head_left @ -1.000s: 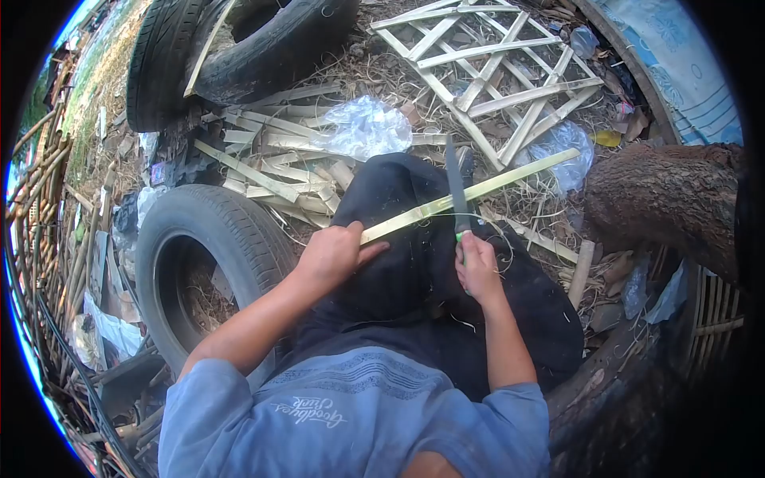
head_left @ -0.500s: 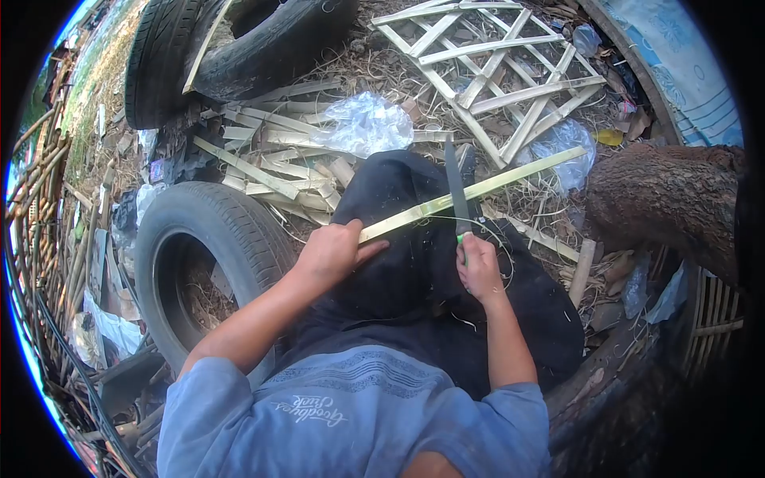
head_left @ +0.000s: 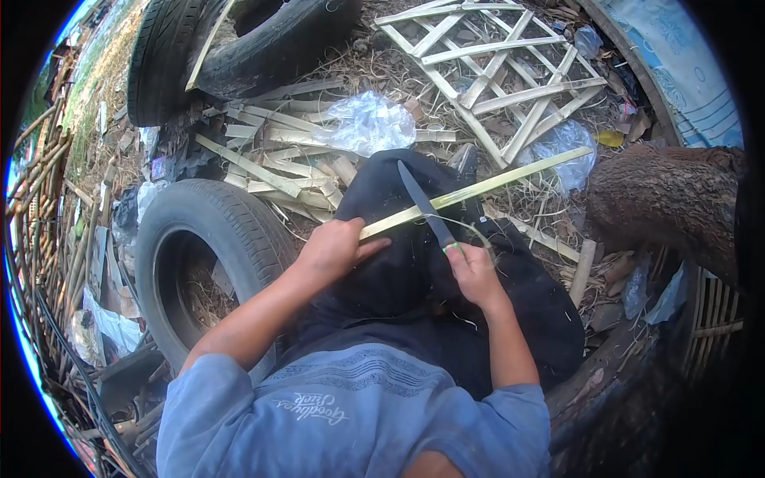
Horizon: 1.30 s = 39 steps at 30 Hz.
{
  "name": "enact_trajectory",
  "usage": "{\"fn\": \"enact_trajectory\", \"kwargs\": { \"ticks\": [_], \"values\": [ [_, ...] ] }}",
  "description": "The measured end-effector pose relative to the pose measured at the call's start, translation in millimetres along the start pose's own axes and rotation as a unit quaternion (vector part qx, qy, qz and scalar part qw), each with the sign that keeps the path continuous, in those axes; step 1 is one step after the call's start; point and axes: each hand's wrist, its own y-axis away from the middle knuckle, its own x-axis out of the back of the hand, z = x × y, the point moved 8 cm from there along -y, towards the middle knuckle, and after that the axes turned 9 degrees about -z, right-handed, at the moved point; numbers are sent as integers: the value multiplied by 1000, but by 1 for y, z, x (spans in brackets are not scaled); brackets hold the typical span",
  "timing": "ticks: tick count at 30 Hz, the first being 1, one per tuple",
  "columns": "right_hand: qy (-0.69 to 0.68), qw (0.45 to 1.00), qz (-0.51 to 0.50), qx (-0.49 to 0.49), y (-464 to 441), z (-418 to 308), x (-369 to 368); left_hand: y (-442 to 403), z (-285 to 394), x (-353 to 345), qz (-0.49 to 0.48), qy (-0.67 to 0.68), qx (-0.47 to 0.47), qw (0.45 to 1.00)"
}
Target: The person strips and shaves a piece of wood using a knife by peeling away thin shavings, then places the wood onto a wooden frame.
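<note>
My left hand is closed round the near end of a long pale bamboo strip, which slants up to the right across my dark trousers. In my right hand is the green handle of a knife. The dark blade points up and left and lies across the strip, a short way from my left hand. A thin curled shaving hangs beside the strip, just above my right hand.
A tyre stands at my left, with more tyres beyond. Split bamboo pieces and a plastic bag lie ahead. A bamboo lattice is at the upper right, near a thick log.
My right hand has moved the knife left along the strip towards my left hand, and the blade now tilts further left. My left hand keeps its hold on the strip.
</note>
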Motion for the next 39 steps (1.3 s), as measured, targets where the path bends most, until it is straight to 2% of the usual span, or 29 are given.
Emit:
{"fn": "enact_trajectory", "kwargs": {
  "ticks": [1, 2, 3, 5, 6, 8, 9, 11, 12, 15, 16, 17, 19, 20, 22, 26, 28, 29, 30, 31, 32, 33, 35, 36, 38, 39],
  "values": [
    [118, 991, -9, 56, 1, -16, -5, 1, 0, 1, 0, -1, 0, 1000],
    [49, 997, -34, 40, -4, 5, -3, 1, 1, 2, -7, 9, 3, 1000],
    [-105, 994, -32, -22, -1, 13, 0, 0, 2, 2, -13, 18, 5, 1000],
    [-30, 999, 11, 25, -2, 12, 4, -1, 4, 4, -12, 18, 4, 1000],
    [-30, 999, 8, 24, -2, 9, 3, 0, 3, 4, -11, 18, 5, 1000],
    [91, 993, -40, 69, -3, -8, -4, 1, 1, 2, -9, 25, 3, 1000],
    [91, 993, -37, 70, -2, -6, -3, 0, 2, 2, -5, 32, -1, 999],
    [-149, 988, -4, -50, -1, 24, 1, -2, 4, 4, -12, 28, 1, 1000],
    [53, 998, -17, 31, -2, 5, -4, -1, 3, 3, -19, 25, 7, 999],
    [120, 992, -48, 7, -1, -6, -3, 1, -2, 2, -11, 17, 5, 1000],
    [104, 992, -50, 46, -5, -2, -3, 0, 0, 2, -12, 17, 2, 1000],
    [105, 992, -48, 46, -5, 0, 0, -1, 1, 2, -15, 21, 5, 1000],
    [-13, 994, -107, -8, -6, 6, -7, -1, 2, 4, -16, 26, 11, 999],
    [-14, 994, -110, -9, -7, 3, -6, 0, 2, 3, -26, 21, 14, 999],
    [-112, 975, -172, -83, -4, 10, -11, 0, 1, 2, -38, 14, 16, 999],
    [-135, 977, -148, -75, -1, 14, -17, -2, 3, 3, -34, 27, 17, 999],
    [-208, 975, -38, -68, 0, 20, -7, -1, 2, 4, -32, 26, 19, 999],
    [-207, 975, -40, -68, 0, 21, -9, -1, 3, 4, -30, 21, 21, 999],
    [18, 999, -39, -20, 2, -2, -12, 0, 3, 2, -30, 16, 23, 999],
    [241, 969, -36, 30, 6, -26, -19, 1, 0, 0, -32, 17, 24, 999],
    [267, 961, -65, -32, 6, -32, -23, -1, -2, -1, -32, 39, 13, 999],
    [267, 961, -63, -32, 5, -25, -23, -2, -2, -1, -32, 61, 0, 998],
    [134, 990, -45, 15, 0, -6, -18, -2, 0, 1, -39, 25, 18, 999],
    [135, 990, -47, 16, -1, -3, -15, -2, -1, 0, -36, 23, 19, 999],
    [-63, 993, -99, 4, 2, 8, -17, 0, -3, -1, -36, 23, 21, 999],
    [-63, 993, -98, 2, 3, 9, -16, 0, -3, -1, -32, 28, 16, 999]
  ]
}}
